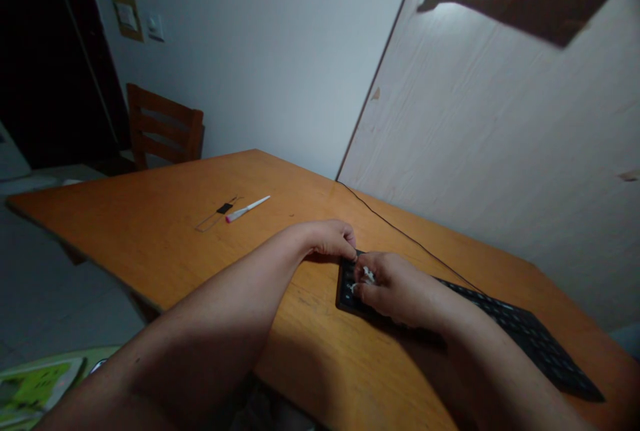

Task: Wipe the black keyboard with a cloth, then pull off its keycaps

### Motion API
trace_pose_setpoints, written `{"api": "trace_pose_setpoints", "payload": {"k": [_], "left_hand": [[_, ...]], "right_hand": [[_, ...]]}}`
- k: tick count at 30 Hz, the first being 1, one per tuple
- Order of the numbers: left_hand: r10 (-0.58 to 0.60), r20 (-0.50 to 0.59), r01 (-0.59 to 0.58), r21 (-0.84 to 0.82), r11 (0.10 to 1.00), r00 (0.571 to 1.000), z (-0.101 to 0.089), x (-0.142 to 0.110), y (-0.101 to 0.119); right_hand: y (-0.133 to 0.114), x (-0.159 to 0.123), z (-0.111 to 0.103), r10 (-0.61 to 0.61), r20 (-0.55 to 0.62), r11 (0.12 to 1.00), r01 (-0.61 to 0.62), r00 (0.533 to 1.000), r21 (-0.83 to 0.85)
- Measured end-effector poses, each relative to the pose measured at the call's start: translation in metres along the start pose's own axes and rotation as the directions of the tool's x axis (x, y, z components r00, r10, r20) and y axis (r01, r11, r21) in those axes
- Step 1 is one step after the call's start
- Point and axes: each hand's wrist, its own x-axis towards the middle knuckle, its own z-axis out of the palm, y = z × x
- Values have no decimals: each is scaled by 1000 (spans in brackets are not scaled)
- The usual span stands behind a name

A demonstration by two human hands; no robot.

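A black keyboard [525,327] lies slantwise on the wooden table, its middle hidden under my right forearm. At the keyboard's far left corner, my left hand [334,239] has its fingers curled and pressed to the edge. My right hand [397,287] is over the keys at the same end, with its fingers closed around a crumpled white tissue [369,275]. The tissue's lower end touches or hangs just above the keys; I cannot tell which.
On the table [210,257], left of my hands, lie a white slim tool [249,208] with a pink end and a thin wire tool with a black middle [225,208]. A cable [400,225] runs along the wall side. A wooden chair [165,125] stands behind.
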Motion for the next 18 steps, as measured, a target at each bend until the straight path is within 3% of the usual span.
{"api": "trace_pose_setpoints", "payload": {"k": [5, 9, 12, 18], "left_hand": [[27, -13, -27, 11, 1000, 1000, 0, 1, 0], [14, 15, -14, -2, 1000, 1000, -1, 0, 1], [15, -2, -15, 6, 1000, 1000, 0, -2, 3], [0, 4, 0, 16, 1000, 1000, 0, -2, 3]], "right_hand": [[5, 5, 4, 37, -32, 991, -33, 999, 131], [-2, 8, 7, -45, -91, 999, 44, 995, -13], [-3, 8, 4, -32, -102, 993, 20, 994, -115], [-8, 8, 6, -6, -127, 995, -8, 992, -104]]}}
